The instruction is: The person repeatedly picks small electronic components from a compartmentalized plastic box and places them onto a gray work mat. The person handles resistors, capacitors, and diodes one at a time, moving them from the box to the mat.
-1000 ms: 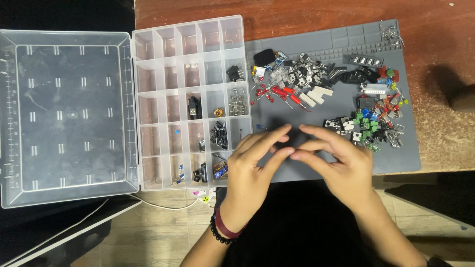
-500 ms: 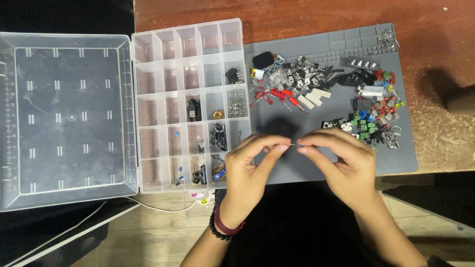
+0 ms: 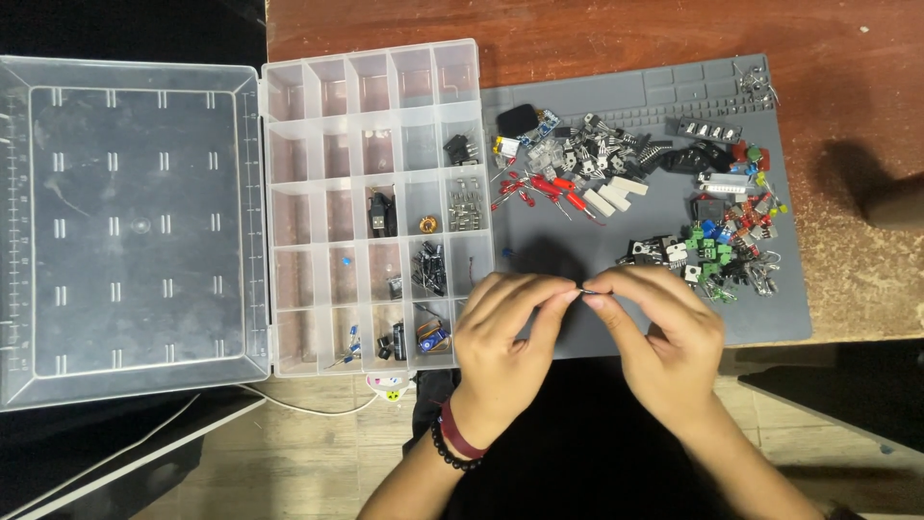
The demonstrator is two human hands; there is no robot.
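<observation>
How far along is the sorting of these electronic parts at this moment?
Roughly a dozen compartments of the clear organizer box already hold parts. The left hand and right hand pinch one tiny component between them. A large mixed pile lies unsorted on the grey mat.

Both hands meet over the near edge of a grey work mat (image 3: 577,231). The left hand (image 3: 500,332) and the right hand (image 3: 664,337) pinch a tiny part (image 3: 583,292) between their fingertips, too small to identify. Just left of the mat lies a clear compartment box (image 3: 289,202), lid open flat, with a few small parts in some cells. A heap of electronic components (image 3: 635,188) in red, green, black and white covers the far half of the mat, which rests on a wooden tabletop (image 3: 847,58).
</observation>
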